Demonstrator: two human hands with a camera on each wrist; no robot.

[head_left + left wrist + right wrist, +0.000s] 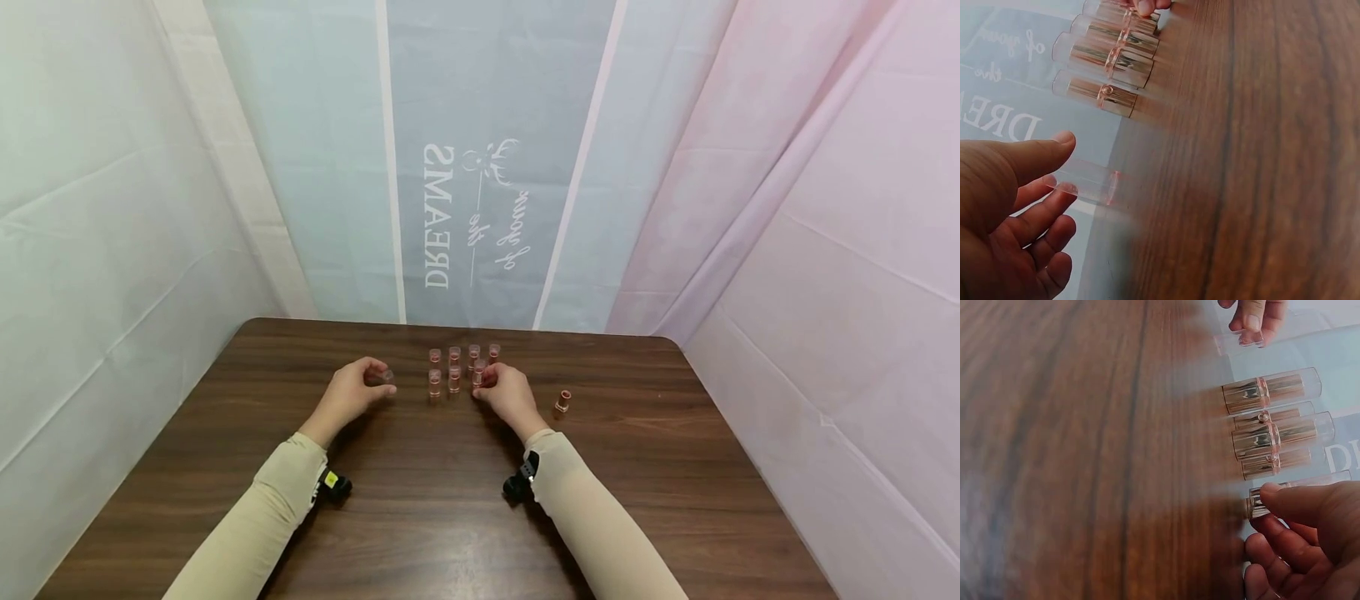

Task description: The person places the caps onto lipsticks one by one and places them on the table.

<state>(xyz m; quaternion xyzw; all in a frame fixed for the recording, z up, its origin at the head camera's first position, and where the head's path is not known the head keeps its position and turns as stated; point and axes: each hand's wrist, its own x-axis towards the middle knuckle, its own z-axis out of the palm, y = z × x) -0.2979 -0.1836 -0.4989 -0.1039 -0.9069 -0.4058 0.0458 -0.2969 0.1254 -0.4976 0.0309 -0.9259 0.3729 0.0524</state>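
My left hand (351, 392) pinches a clear cap (1094, 181) between thumb and fingers, at the left of the lipstick rows; the cap's pink-rimmed end points down near the wooden table. My right hand (512, 394) grips the base of a capped lipstick (478, 374) at the right end of the front row, thumb on its shiny lower part. Other capped lipsticks (435, 383) with gold tubes and clear caps stand upright in two rows between the hands. An uncapped lipstick tube (562, 402) stands alone to the right of my right hand.
The brown wooden table (420, 533) ends at a back edge just behind the lipsticks. A printed cloth (495, 100) with white lettering hangs behind it, and pale cloth walls (90, 250) flank both sides. Each wrist carries a small black camera (336, 487).
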